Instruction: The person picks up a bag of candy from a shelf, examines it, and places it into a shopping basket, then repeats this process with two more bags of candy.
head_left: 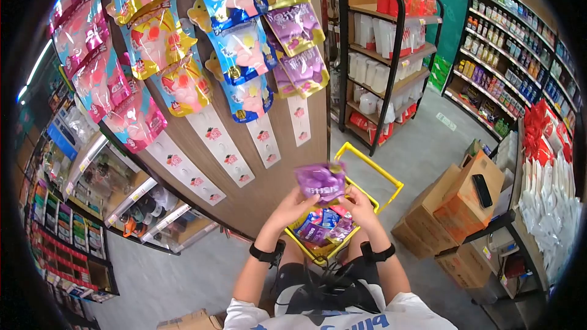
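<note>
A purple candy bag (321,180) with white lettering is held up in front of me, tilted. My left hand (295,205) is closed on its lower left side, with the thumb on the front. At the lower right edge, my right hand (359,205) pinches it. Directly beneath is a yellow basket (374,164) with a raised handle, between my legs. Several purple, blue and pink candy bags (315,232) lie inside it. More candy bags hang on the panel ahead: purple (296,23), blue (244,52), yellow (160,40) and pink (136,116).
White strips with strawberry pictures (223,148) run down the wooden panel (269,189). A black-framed rack (400,36) stands beyond it. Cardboard boxes (449,205), one bearing a phone (482,190), are at the right. Glass-fronted shelves (131,198) stand left.
</note>
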The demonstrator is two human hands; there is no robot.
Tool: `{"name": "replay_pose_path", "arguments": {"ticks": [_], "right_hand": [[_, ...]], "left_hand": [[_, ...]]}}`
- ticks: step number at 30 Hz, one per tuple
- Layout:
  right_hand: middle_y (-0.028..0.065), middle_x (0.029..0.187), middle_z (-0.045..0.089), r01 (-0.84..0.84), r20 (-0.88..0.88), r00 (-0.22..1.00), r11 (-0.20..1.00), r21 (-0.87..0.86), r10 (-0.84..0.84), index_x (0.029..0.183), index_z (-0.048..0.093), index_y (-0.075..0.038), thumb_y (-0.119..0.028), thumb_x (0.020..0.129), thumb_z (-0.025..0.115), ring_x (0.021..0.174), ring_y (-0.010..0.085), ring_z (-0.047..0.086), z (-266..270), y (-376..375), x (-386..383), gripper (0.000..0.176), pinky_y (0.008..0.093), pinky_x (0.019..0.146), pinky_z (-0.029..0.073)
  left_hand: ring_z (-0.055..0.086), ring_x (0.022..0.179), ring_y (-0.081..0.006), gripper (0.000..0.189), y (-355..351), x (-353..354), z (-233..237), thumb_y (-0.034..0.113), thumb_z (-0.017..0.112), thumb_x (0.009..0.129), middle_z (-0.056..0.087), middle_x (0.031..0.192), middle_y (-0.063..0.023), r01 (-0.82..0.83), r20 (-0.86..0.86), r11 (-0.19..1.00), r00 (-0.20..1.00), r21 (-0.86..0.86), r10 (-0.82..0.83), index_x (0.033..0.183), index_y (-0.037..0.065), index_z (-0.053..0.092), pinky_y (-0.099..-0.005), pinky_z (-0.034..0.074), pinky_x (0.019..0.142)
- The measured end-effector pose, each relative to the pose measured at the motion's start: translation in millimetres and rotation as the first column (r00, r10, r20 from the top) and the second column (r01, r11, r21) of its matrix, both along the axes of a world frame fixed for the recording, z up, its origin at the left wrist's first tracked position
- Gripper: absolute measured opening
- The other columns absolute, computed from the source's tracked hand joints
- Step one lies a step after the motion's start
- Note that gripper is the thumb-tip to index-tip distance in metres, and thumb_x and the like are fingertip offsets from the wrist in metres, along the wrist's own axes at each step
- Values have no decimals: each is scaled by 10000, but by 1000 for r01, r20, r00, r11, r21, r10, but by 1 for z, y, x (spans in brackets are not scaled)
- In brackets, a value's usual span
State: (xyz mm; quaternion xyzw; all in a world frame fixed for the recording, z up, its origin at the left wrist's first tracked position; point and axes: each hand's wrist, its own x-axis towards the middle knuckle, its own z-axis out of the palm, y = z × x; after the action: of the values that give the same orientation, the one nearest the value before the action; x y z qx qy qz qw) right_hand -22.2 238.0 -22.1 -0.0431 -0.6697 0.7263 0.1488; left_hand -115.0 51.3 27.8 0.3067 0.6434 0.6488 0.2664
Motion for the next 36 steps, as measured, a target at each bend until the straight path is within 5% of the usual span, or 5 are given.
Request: {"name": "replay_pose_path", "arguments": {"ticks": [9,12,17,27,36], "right_hand": [[1,896,613,-75,34,996,995,-66,77,948,539,-38,-40,857,585,822,63,541,29,-37,48,102,221,756,423],[20,963,626,-30,41,999,993,-116,35,1050,566,-9,-34,850,598,870,83,570,46,-43,63,204,231,797,445],[32,981,630,-8,34,999,999,-46,9,1058,589,13,-23,837,615,847,78,580,46,-47,75,226,231,769,468],[20,907,623,-85,10,996,992,-93,86,960,625,13,-51,802,667,848,84,560,70,-64,90,175,233,764,455],[68,876,632,-198,26,980,974,112,197,923,637,22,-123,771,700,822,131,580,84,-62,96,220,266,754,459]], "left_hand": [[546,819,-66,250,-20,53,29,168,575,899,627,923,-9,-302,16,936,952,180,304,1060,-23,577,-236,458,736],[546,796,-65,231,-33,72,29,145,592,882,634,881,-7,-277,-103,961,956,-12,275,1028,-33,600,-231,455,723],[549,783,-71,212,-49,105,37,119,630,850,637,858,-19,-262,26,961,964,-89,266,997,-35,623,-230,452,726],[567,807,-92,196,-59,131,35,82,643,832,648,893,-55,-380,-12,925,925,-8,380,988,-37,627,-238,454,741],[563,803,-93,166,-55,139,29,71,639,831,640,876,-55,-368,-99,929,924,33,369,967,-22,620,-232,452,737]]}}
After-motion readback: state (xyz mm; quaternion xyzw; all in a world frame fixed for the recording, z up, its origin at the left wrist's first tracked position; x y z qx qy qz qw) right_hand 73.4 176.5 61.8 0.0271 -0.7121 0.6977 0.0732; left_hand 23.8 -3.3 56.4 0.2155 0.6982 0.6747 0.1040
